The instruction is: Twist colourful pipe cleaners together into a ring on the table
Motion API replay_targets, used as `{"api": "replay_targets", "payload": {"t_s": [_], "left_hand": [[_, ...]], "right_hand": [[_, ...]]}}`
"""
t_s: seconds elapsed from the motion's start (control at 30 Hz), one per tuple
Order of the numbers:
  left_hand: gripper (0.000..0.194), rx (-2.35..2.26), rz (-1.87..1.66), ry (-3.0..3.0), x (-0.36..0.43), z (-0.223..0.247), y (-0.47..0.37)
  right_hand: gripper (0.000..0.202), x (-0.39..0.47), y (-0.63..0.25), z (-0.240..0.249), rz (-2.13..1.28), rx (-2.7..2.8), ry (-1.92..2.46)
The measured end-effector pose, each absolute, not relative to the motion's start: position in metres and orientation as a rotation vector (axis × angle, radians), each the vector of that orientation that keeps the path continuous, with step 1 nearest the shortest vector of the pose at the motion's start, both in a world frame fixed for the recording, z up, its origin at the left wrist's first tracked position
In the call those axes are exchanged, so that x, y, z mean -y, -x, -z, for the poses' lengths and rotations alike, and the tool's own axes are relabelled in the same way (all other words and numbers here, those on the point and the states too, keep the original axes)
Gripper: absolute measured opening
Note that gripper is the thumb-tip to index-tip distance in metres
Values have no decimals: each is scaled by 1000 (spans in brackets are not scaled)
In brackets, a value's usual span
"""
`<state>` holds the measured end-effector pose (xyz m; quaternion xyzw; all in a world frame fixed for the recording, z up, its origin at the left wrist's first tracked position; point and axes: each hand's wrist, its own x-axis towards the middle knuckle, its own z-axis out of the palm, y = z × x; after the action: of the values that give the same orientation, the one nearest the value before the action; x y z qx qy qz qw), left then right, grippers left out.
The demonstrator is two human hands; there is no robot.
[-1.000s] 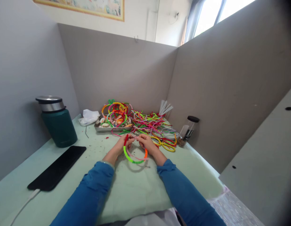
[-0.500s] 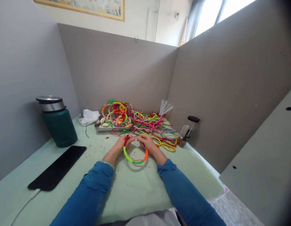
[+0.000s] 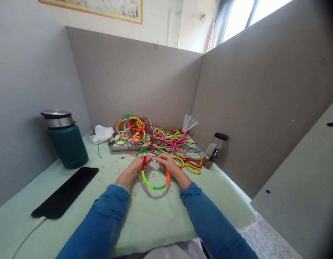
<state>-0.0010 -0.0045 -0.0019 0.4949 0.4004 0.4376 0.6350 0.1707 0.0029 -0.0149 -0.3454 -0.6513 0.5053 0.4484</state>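
Observation:
A ring of fuzzy coloured stems (image 3: 155, 187), red, lime, green and orange, hangs between my two hands above the green cloth. My left hand (image 3: 137, 168) pinches it near its red end. On the other side my right hand (image 3: 168, 164) grips the ring's upper right part, fingertips closed. A thin pink stem (image 3: 153, 196) loops down below the ring, blurred, and its upper part runs between my fingertips. Just behind the hands lies a pile of loose coloured stems (image 3: 173, 140).
A metal tray (image 3: 128, 148) with shells and several finished rings is behind my left hand. A green bottle (image 3: 68, 144), a black phone (image 3: 65, 192) and crumpled tissue (image 3: 102, 133) are at left. A clear black-lidded jar (image 3: 217, 147) stands at right.
The pink stem, which lay along the ring before, now hangs lower in a wider loop. My left fingertips have shifted slightly at the red end.

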Motion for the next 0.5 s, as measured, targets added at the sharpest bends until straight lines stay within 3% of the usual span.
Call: {"api": "replay_targets", "payload": {"t_s": [0.5], "left_hand": [[39, -904, -966, -1078, 4, 1, 2]], "right_hand": [[28, -3, -173, 16, -1291, 1658, 822]]}}
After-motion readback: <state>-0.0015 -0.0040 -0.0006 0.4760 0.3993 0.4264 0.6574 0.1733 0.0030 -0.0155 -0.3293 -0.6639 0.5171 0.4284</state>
